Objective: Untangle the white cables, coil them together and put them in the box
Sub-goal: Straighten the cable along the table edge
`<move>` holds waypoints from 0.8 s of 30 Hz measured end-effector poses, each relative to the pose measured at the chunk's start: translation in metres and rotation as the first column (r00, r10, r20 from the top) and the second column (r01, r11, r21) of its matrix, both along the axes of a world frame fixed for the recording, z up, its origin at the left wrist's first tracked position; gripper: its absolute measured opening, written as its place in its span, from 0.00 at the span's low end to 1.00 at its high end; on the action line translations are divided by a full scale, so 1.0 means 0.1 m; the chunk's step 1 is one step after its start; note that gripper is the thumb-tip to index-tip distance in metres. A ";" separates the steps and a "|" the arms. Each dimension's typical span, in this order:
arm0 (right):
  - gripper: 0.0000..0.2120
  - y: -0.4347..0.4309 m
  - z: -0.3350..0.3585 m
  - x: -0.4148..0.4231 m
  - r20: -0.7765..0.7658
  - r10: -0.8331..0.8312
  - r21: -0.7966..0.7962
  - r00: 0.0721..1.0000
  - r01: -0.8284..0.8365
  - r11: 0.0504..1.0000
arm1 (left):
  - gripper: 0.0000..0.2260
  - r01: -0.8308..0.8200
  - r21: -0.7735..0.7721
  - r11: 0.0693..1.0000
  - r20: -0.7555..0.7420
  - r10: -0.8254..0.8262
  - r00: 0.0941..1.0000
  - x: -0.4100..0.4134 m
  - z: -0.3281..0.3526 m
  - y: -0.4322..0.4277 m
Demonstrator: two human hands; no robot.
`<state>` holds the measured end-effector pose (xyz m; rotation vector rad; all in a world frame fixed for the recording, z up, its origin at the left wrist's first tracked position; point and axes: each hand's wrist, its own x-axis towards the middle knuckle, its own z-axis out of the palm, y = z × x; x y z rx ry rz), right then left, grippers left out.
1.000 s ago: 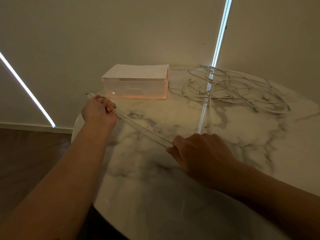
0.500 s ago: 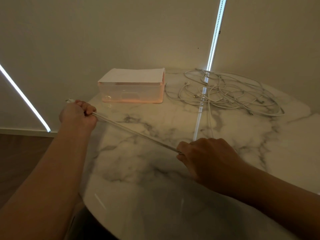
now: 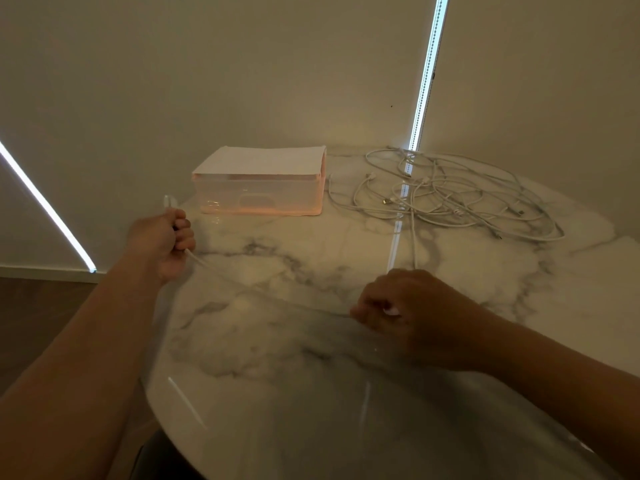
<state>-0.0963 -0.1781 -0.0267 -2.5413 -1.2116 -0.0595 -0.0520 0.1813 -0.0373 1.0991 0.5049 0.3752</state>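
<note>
Dim, warm light fills the corner, with plain blinds behind and two thin bright strips of daylight (image 3: 424, 84) showing at their edges. A round marble table (image 3: 311, 393) with grey veining takes up most of the space. At its far side sits a translucent pinkish box (image 3: 258, 195) with a white sheet of paper (image 3: 263, 160) lying over its top. Just to the right of the box, near it but apart, a loose tangle of white cables (image 3: 446, 194) sprawls on the marble, loops overlapping. One stretch of white cable (image 3: 263, 292) is pulled nearly straight across the near part of the table, blurred along its run. The left hand (image 3: 161, 240) is closed in a fist around one end, at the table's left edge, with a short bit of cable sticking up above the knuckles. The right hand (image 3: 412, 313) has its fingers curled tight, pinching the cable where it meets the fingertips, resting low over the marble
</note>
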 end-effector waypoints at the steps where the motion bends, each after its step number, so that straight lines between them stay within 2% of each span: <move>1: 0.25 -0.03 -0.01 0.11 0.020 -0.048 0.054 0.999 0.047 0.997 | 0.16 -0.014 -0.074 0.997 0.016 0.015 1.000 0.00 -0.04 0.02; 3: 0.20 -0.11 -0.06 0.43 0.088 -0.262 0.165 0.961 0.246 0.955 | 0.15 -0.003 -0.240 0.971 0.070 0.020 0.997 -0.02 -0.10 0.05; 4: 0.18 -0.17 -0.10 0.63 0.088 -0.401 0.187 0.912 0.381 0.906 | 0.14 0.010 -0.316 0.949 0.105 0.025 0.994 -0.02 -0.13 0.06; 6: 0.18 -0.24 -0.17 0.98 0.034 -0.610 0.127 0.791 0.602 0.788 | 0.15 0.024 -0.418 0.908 0.162 0.049 0.986 -0.01 -0.17 0.09; 9: 0.18 -0.21 -0.25 1.29 -0.056 -0.726 0.041 0.686 0.728 0.685 | 0.18 0.019 -0.446 0.895 0.182 0.070 0.981 -0.01 -0.23 0.13; 11: 0.15 -0.15 -0.25 1.39 -0.130 -0.742 0.043 0.658 0.751 0.658 | 0.17 0.012 -0.446 0.895 0.189 0.081 0.979 -0.01 -0.25 0.13; 13: 0.11 -0.09 -0.19 1.42 -0.288 -0.748 0.092 0.598 0.795 0.600 | 0.14 0.018 -0.437 0.899 0.199 0.077 0.977 -0.01 -0.24 0.12; 14: 0.07 -0.08 -0.14 1.43 -0.434 -0.699 0.193 0.569 0.816 0.545 | 0.12 0.021 -0.426 0.905 0.205 0.074 0.976 -0.01 -0.23 0.11; 15: 0.03 -0.07 -0.08 1.41 -0.600 -0.561 0.345 0.570 0.817 0.462 | 0.12 0.025 -0.420 0.907 0.212 0.071 0.975 -0.01 -0.23 0.10; 16: 0.03 -0.04 -0.01 1.36 -0.705 -0.367 0.507 0.607 0.793 0.337 | 0.15 0.027 -0.420 0.907 0.215 0.070 0.974 0.00 -0.24 0.11; 18: 0.10 -0.04 0.13 1.28 -0.690 -0.031 0.721 0.723 0.690 0.065 | 0.19 0.024 -0.417 0.908 0.208 0.070 0.976 0.01 -0.25 0.11; 19: 0.11 -0.06 0.19 1.27 -0.661 0.039 0.749 0.749 0.662 -0.008 | 0.19 0.026 -0.409 0.912 0.207 0.065 0.976 0.01 -0.25 0.11; 21: 0.11 -0.12 0.23 1.27 -0.697 0.072 0.712 0.713 0.701 -0.042 | 0.18 0.028 -0.388 0.921 0.204 0.056 0.977 0.01 -0.24 0.09; 24: 0.05 -0.22 0.16 1.32 -0.820 0.016 0.572 0.572 0.818 0.060 | 0.17 0.020 -0.363 0.932 0.192 0.054 0.980 -0.01 -0.22 0.06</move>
